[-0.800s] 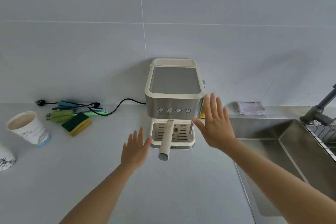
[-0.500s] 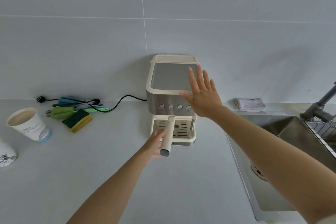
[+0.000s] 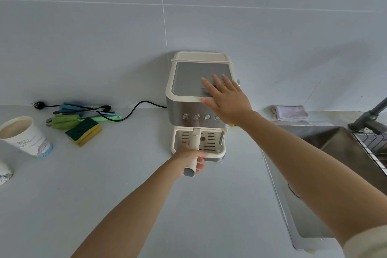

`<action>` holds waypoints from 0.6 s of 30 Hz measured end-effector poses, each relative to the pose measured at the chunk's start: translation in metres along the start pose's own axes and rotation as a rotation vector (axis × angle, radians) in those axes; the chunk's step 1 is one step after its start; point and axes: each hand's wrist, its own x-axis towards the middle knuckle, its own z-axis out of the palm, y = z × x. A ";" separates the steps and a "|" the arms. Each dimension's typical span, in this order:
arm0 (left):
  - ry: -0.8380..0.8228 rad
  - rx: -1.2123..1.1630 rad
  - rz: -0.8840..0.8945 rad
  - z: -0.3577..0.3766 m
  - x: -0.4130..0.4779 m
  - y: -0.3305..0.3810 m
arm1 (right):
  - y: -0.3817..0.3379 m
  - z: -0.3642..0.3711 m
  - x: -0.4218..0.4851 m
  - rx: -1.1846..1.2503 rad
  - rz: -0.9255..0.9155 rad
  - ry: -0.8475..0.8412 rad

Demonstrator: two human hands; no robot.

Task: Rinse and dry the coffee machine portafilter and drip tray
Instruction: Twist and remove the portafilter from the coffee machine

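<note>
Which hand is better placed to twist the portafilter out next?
Left. The left hand grips the portafilter handle; the right hand lies flat on the coffee machine top, well placed to brace it.

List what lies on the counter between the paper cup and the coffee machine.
Head view: a green-and-yellow sponge, a pile of blue and green utensils behind it, and the black power cord of the coffee machine, on the counter.
</note>
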 end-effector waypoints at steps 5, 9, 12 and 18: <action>0.068 0.079 0.001 0.003 0.005 0.002 | 0.005 0.011 0.007 -0.006 -0.095 0.218; 0.093 0.114 0.004 0.003 0.009 0.001 | 0.010 0.023 0.012 0.007 -0.152 0.410; 0.110 0.129 0.006 0.004 0.011 0.000 | 0.014 0.029 0.014 -0.006 -0.208 0.528; 0.105 0.139 0.001 0.003 0.012 0.001 | 0.020 0.037 0.019 -0.047 -0.262 0.716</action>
